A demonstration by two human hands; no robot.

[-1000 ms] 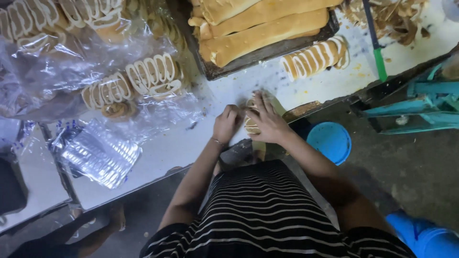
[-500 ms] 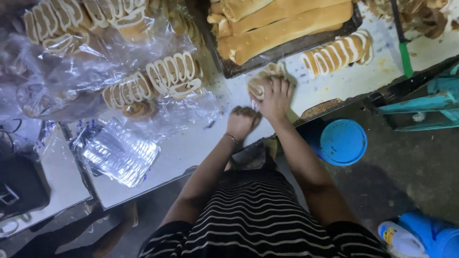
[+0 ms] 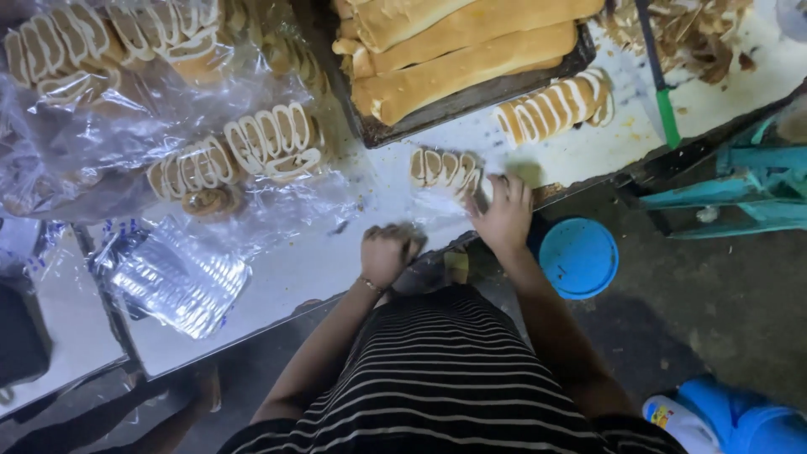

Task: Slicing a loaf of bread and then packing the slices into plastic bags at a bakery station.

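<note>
A short row of cream-filled roll slices (image 3: 444, 166) lies in a clear plastic bag (image 3: 437, 210) on the white table (image 3: 294, 277), just in front of the dark baking tray. My right hand (image 3: 504, 217) rests flat with fingers spread on the bag's right side, touching the slices. My left hand (image 3: 388, 252) is a closed fist near the table's front edge, apparently gripping the loose end of that bag; blur hides the grip.
A dark tray of long golden loaves (image 3: 471, 67) stands behind. Another row of slices (image 3: 555, 105) lies to its right, by a green-handled knife (image 3: 660, 92) and crumbs (image 3: 689, 34). Bagged slices (image 3: 269, 143) and stacked clear bags (image 3: 181, 277) sit left. Blue round stool (image 3: 578, 256) below.
Both hands were together on the bundle of slices. The slices now lie flat farther up the table, my left hand has drawn back towards the edge, and my right hand stays beside them.
</note>
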